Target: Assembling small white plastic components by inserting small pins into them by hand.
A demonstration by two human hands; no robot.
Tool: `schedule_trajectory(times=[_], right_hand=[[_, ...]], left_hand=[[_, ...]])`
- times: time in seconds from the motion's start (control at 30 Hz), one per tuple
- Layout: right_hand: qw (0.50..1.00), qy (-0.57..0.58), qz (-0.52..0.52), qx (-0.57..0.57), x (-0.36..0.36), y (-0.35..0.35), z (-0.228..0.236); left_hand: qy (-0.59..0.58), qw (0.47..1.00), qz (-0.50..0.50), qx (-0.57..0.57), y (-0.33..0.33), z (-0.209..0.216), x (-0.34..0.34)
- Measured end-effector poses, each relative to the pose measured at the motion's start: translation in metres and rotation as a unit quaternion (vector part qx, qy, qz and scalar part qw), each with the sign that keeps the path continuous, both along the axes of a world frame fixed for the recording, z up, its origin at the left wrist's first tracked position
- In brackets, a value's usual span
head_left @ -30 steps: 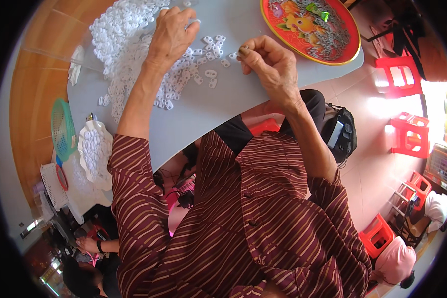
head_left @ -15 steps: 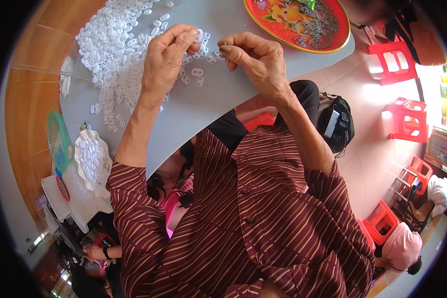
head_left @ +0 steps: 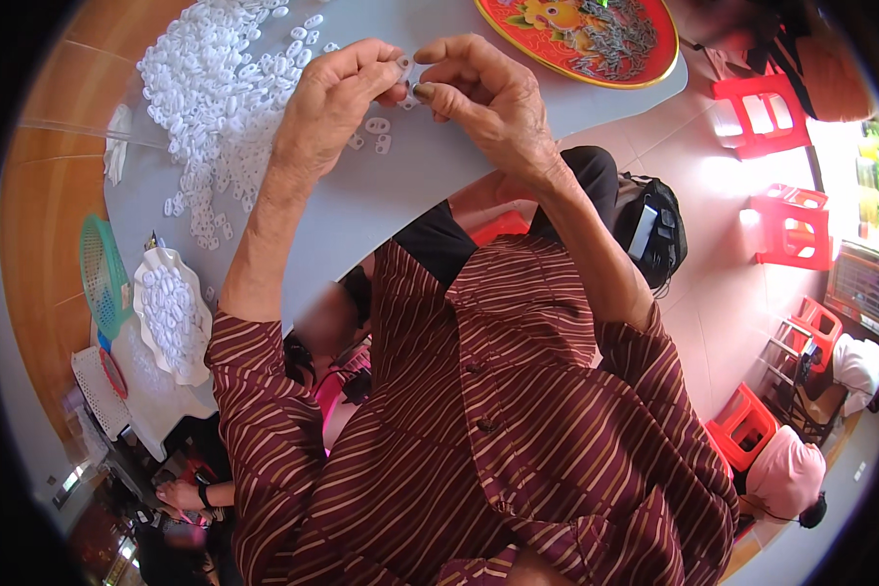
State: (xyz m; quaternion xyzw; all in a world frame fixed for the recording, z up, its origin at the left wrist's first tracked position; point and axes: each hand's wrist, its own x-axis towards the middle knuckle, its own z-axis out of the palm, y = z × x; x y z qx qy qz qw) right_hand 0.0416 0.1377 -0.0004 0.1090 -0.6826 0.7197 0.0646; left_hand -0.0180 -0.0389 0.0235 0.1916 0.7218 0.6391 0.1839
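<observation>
Over the grey table (head_left: 381, 200), my left hand (head_left: 324, 112) pinches a small white oval plastic piece with holes (head_left: 403, 66) between thumb and fingertips. Close to its right side is my right hand (head_left: 498, 103), its index finger and thumb apart around the piece's edge. I make out nothing held in the right fingers, though something tiny there could be hidden. Several similar loose pieces (head_left: 377, 125) lie beneath the hands. A large heap of white pieces (head_left: 215, 88) spreads to the left of my left hand. Small grey metal parts (head_left: 630, 44) fill part of a red patterned tray (head_left: 666, 61).
At left, a scalloped white dish (head_left: 205, 327) holds more white pieces beside a green mesh basket (head_left: 103, 278). Red stools (head_left: 796, 230) and a black bag (head_left: 659, 230) stand at right. Another person's hand (head_left: 179, 495) shows at lower left.
My right hand has moved left to the piece in my left hand. Its thumb and index finger, pinching a tiny metal part before, are now apart. The whole view has shifted slightly.
</observation>
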Motion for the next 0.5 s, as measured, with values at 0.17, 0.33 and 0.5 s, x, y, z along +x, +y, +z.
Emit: schedule_trajectory(times=[0.17, 0.33, 0.5], right_hand=[[1.000, 0.000, 0.002, -0.003, 0.001, 0.001, 0.002], [1.000, 0.008, 0.002, -0.006, 0.001, 0.001, 0.000], [0.999, 0.019, -0.015, -0.032, 0.000, -0.001, 0.001]], left_hand=[[0.031, 0.997, -0.057, -0.033, 0.002, 0.011, -0.003], [0.108, 0.986, -0.042, -0.123, 0.007, 0.022, 0.004], [0.159, 0.976, -0.040, -0.140, 0.004, 0.015, 0.005]])
